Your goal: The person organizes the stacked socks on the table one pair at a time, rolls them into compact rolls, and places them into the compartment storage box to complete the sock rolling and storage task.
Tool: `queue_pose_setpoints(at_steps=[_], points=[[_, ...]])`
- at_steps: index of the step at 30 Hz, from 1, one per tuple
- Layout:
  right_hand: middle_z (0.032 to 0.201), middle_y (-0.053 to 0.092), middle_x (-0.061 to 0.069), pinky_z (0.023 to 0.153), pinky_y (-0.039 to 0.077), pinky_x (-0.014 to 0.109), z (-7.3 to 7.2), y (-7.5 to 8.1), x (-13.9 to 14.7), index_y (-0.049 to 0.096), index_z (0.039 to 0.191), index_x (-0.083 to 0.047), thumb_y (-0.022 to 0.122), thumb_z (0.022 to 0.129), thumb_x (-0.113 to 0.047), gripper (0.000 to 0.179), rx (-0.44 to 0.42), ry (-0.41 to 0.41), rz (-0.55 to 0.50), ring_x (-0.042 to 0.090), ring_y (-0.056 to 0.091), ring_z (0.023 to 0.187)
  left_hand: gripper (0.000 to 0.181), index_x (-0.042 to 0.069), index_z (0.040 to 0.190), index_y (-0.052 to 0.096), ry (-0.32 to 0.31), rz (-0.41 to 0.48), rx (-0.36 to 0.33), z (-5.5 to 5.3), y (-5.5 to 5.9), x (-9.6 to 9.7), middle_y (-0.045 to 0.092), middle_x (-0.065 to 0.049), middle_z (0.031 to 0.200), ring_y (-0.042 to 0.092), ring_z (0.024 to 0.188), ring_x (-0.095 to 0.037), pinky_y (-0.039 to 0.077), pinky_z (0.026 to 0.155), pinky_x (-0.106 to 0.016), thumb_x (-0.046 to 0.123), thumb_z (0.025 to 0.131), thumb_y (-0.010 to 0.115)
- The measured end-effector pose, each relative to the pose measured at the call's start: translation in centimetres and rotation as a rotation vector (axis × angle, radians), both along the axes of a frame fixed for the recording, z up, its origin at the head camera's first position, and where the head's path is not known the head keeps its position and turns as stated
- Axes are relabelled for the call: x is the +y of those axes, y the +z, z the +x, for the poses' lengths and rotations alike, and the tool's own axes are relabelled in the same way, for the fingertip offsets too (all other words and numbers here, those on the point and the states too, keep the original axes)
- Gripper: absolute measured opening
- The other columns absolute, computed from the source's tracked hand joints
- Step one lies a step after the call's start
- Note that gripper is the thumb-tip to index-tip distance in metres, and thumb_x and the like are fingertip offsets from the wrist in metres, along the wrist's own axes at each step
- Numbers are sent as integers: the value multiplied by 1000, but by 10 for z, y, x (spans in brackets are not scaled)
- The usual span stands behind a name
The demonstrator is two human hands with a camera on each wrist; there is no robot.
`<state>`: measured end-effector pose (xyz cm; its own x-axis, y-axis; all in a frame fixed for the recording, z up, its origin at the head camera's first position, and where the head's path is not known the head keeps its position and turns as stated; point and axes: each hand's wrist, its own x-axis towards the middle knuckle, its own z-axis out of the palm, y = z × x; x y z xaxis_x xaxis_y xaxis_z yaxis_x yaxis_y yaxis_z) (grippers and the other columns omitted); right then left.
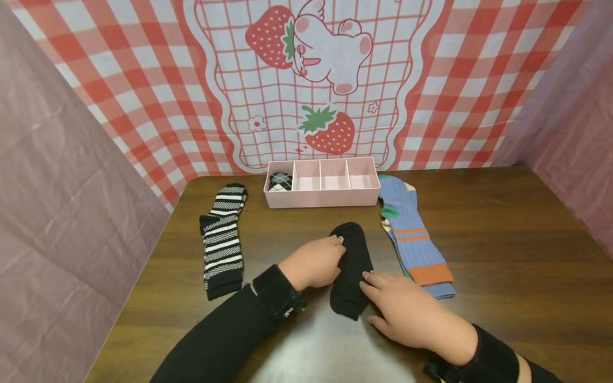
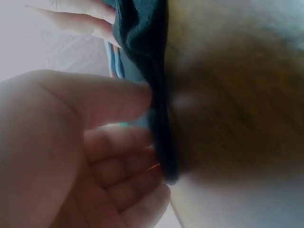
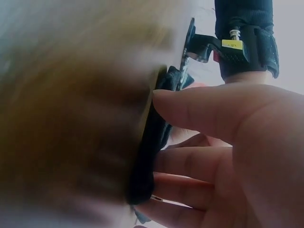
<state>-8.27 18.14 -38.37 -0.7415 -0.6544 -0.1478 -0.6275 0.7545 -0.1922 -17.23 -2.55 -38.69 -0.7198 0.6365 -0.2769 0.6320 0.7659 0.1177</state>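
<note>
A black sock lies flat on the wooden table between the two hands, its long side running away from the person. My left hand rests against its left edge; in the left wrist view the thumb and fingertips touch the dark fabric without closing round it. On the opposite side, my right hand has its fingers loosely extended, the fingertips at the sock's right edge. The right wrist view shows that thumb beside the black sock near the tabletop. Whether it is one sock or a stacked pair, I cannot tell.
A pink box with several compartments stands at the back, an argyle sock in its leftmost one. Striped black-and-white socks lie at the left. Blue socks with orange bands lie right of the black sock, beyond the right hand.
</note>
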Motion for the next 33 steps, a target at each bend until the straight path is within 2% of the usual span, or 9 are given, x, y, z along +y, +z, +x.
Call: queue_pose_setpoints(at_steps=[4, 13, 19, 25, 30, 33], points=[[148, 54, 17, 107, 44, 54, 2, 1, -6, 61, 142, -2, 75, 93, -38, 62, -9, 4, 21, 34, 52, 134, 51, 5, 146, 58, 4, 2, 6, 3, -1, -5, 43, -11, 160, 37, 148, -24, 31, 119, -33, 30, 102, 64], [152, 51, 15, 108, 42, 56, 5, 1, -21, 57, 147, -6, 74, 94, -39, 65, -57, 21, 58, 33, 48, 139, 47, 3, 140, 63, -4, 24, 75, 15, -4, -24, 48, -13, 156, 41, 146, -24, 34, 117, -34, 28, 100, 69], [155, 48, 12, 107, 43, 55, 10, 0, -29, 55, 150, -9, 72, 95, -42, 66, -48, 56, 67, 30, 46, 141, 47, 2, 140, 63, 37, 63, 49, 23, -5, -40, 47, -14, 156, 41, 146, -26, 35, 117, -36, 26, 100, 69], [156, 48, 10, 107, 43, 54, 14, 3, -42, 55, 150, -11, 72, 95, -42, 65, -77, 54, 77, 29, 45, 142, 49, 0, 140, 62, 35, 69, 37, 32, -5, -57, 45, -15, 157, 39, 147, -27, 35, 117, -37, 27, 99, 70], [149, 55, 9, 104, 47, 50, 11, 10, -56, 63, 143, -13, 75, 93, -41, 58, -60, 65, 137, 28, 53, 134, 50, -1, 140, 62, 54, 95, 10, 36, -5, -68, 44, -16, 157, 37, 148, -27, 34, 118, -38, 25, 98, 71], [141, 60, 8, 102, 49, 48, 8, 12, -64, 69, 136, -14, 76, 94, -34, 47, -47, 66, 172, 28, 58, 127, 50, -2, 140, 61, 65, 126, -12, 37, -4, -70, 43, -17, 158, 36, 149, -28, 33, 118, -39, 23, 97, 71]])
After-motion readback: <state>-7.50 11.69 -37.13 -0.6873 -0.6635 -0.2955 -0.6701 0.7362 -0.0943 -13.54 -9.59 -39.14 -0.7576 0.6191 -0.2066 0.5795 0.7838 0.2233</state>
